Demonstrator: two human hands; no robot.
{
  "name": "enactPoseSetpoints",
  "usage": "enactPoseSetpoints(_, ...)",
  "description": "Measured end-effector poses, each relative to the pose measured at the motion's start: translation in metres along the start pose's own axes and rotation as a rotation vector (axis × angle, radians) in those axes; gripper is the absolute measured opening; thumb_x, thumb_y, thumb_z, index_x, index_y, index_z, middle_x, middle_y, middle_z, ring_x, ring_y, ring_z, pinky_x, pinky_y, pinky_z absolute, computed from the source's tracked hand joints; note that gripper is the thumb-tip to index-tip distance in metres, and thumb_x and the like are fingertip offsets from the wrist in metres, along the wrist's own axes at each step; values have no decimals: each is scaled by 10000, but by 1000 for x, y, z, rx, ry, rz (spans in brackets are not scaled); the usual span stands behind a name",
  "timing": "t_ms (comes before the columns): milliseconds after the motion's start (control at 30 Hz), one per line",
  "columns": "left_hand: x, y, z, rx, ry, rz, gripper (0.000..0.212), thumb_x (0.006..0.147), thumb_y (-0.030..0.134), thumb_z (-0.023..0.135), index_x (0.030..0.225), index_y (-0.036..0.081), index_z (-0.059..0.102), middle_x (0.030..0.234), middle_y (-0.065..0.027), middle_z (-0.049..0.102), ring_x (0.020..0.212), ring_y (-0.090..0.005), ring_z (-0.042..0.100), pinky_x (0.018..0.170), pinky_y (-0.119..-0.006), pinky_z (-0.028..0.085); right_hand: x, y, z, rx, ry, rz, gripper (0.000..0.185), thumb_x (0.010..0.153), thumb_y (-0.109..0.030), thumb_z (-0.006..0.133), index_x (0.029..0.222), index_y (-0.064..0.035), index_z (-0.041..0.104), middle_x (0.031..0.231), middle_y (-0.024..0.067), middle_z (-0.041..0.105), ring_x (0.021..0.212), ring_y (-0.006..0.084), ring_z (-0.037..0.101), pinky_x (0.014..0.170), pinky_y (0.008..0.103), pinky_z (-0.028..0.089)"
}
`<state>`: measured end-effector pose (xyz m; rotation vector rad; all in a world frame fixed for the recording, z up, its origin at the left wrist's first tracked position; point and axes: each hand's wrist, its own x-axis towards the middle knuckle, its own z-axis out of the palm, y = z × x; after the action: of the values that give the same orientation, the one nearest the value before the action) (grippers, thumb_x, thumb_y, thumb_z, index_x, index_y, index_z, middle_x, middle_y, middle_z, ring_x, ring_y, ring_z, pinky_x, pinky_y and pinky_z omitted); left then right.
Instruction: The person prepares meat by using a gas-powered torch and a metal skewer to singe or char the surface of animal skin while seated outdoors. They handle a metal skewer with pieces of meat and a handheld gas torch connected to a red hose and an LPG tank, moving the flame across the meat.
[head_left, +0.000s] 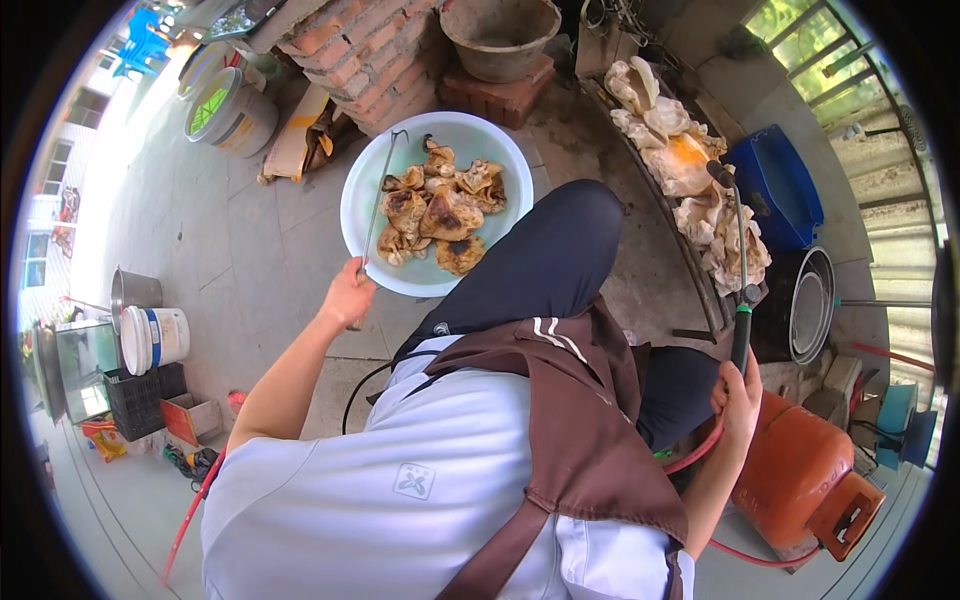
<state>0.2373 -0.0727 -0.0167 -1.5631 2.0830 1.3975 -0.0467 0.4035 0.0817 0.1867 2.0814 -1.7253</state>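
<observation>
My left hand (349, 296) grips the wooden handle of a long metal hook (380, 191). The hook's bent tip reaches over the far left part of a large pale plastic basin (356, 247). Several browned, partly charred pieces of meat (452, 212) lie in the basin. My right hand (739, 394) is closed around the dark handle of a gas torch (742, 247), whose red hose runs down from the grip. The torch head is over a rack (664, 199) bearing pale, crumpled pieces of meat (679, 161). An orange glow shows on the meat near the torch head.
An orange gas cylinder (795, 469) lies on its side at right. Beyond the rack are a blue plastic tub (776, 187) and a black bucket (799, 307). A brick pillar (367, 56) and a worn basin on bricks (501, 37) stand ahead. Buckets (232, 112) are at far left.
</observation>
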Motion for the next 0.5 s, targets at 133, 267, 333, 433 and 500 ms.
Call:
enactPoseSetpoints(133, 48, 16, -19, -894, -184, -160, 309, 855, 76, 571, 1154, 54, 498, 790, -44, 537, 579, -115, 499, 451, -257, 415, 1, -2, 2, -17, -3, -16, 543, 906, -54, 542, 1411, 12, 353, 692, -24, 466, 421, 27, 344, 358, 188, 262)
enactPoseSetpoints(267, 76, 32, -9, -1163, -213, -226, 164, 876, 84, 578, 1010, 54, 489, 752, -33, 522, 561, -126, 496, 451, -243, 408, -1, -1, 1, -5, -23, -21, 541, 907, -56, 545, 1410, 11, 356, 695, -22, 468, 425, 27, 348, 360, 187, 264)
enactPoseSetpoints(333, 88, 35, 12, -1167, -142, -263, 101, 892, 95, 553, 915, 59, 461, 737, -29, 507, 569, -128, 503, 461, -233, 410, -1, 0, 0, 0, -21, -23, 544, 907, -56, 547, 1411, 11, 354, 695, -22, 468, 425, 28, 349, 360, 186, 266)
enactPoseSetpoints(433, 102, 36, 22, -1390, -418, -352, 99, 901, 104, 533, 928, 41, 461, 713, -33, 486, 573, -131, 505, 466, -237, 415, 2, 1, -1, -1, -5, -24, 545, 907, -55, 546, 1413, 10, 352, 695, -22, 467, 425, 27, 350, 360, 187, 267)
enactPoseSetpoints(500, 94, 31, 21, -1507, -459, -362, 155, 909, 94, 507, 1028, -1, 483, 752, -45, 487, 590, -127, 504, 474, -238, 416, 2, 0, -1, -6, 1, -17, 546, 908, -56, 544, 1415, 8, 349, 688, -25, 461, 423, 26, 347, 361, 186, 268)
